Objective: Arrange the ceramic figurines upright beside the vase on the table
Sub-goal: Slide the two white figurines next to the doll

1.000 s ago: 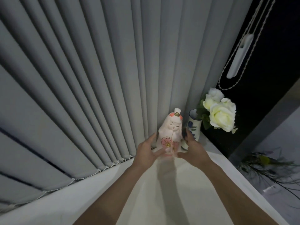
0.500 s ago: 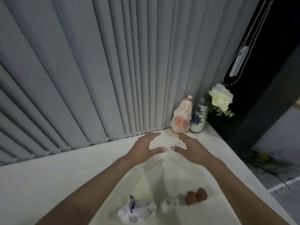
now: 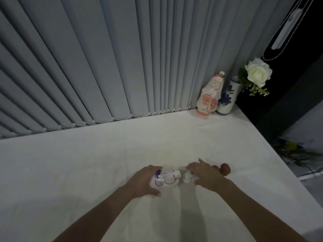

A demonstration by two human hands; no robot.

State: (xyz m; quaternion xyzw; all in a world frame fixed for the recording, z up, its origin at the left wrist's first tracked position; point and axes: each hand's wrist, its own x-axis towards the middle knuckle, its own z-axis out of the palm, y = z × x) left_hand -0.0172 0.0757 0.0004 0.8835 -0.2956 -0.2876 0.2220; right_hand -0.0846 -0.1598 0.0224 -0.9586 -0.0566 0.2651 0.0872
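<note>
One doll figurine stood upright touching the vase at the surface's far corner, while the left hand cupped a white figurine, the right hand curled over a smaller one, and a brown piece remained.

dim room, soft shadows, wide-angle edge distortion

I see a table under a plain white cloth, its far edge against grey blinds. At its far right corner a pink-flowered doll stands upright just beside a blue-patterned vase. Near me lie a white figurine, a smaller white one and a brown piece.
</note>
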